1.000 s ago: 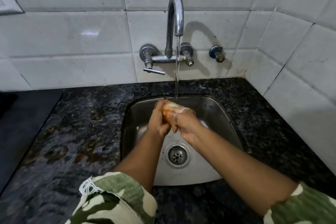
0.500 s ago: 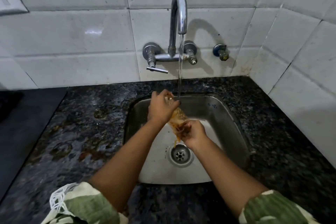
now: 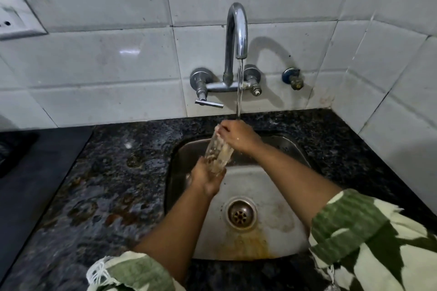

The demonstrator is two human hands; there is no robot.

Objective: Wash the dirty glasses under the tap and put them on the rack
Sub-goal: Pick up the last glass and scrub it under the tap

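Head view: glass (image 3: 216,152) above sink (image 3: 279,243) centre

Sleeves (image 3: 369,241) — green-and-cream camouflage, frayed

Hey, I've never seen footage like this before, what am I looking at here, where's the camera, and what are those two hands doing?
There is no machine here. The picture comes from one wide-angle camera worn on a person's head, looking forward and down, so the two arms in green-patterned sleeves are that person's own.

They stand at a steel sink set into a dark speckled counter, with white wall tiles behind. The tap is running, and its thin stream falls onto the right hand.

The person holds a clear glass, tilted, over the sink. The left hand grips its lower end, and the right hand holds its upper end. A wall socket sits at upper left. No rack is in view.
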